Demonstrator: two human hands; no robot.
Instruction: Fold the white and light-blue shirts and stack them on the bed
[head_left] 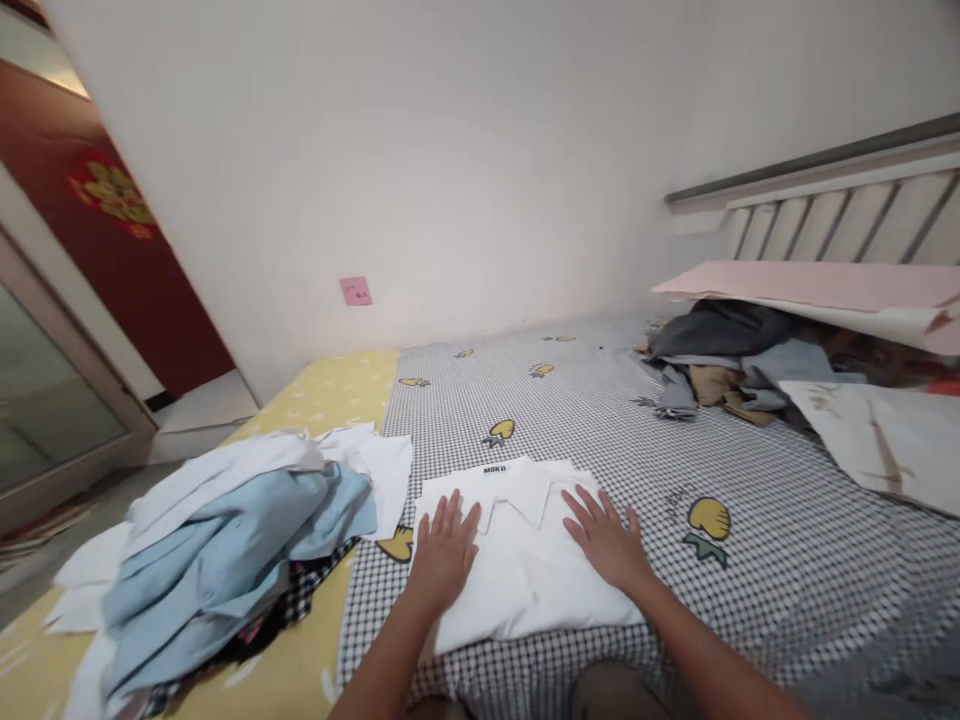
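A white collared shirt (525, 580) lies folded into a rough rectangle on the bed, its collar at the far end and dark lettering near the neck. My left hand (444, 552) rests flat on the shirt's left side, fingers stretched out. On the right side, below the collar point, my right hand (606, 535) lies flat with its fingers spread. Neither hand grips the cloth. Parts of the shirt are covered by both hands.
A loose heap of white, light blue and checked clothes (232, 540) sits to the left. The checked bedsheet (465, 400) has pineapple prints. At the right lie dark and grey clothes (720, 345) beneath a pink board (817, 285), beside a white patterned cloth (885, 440).
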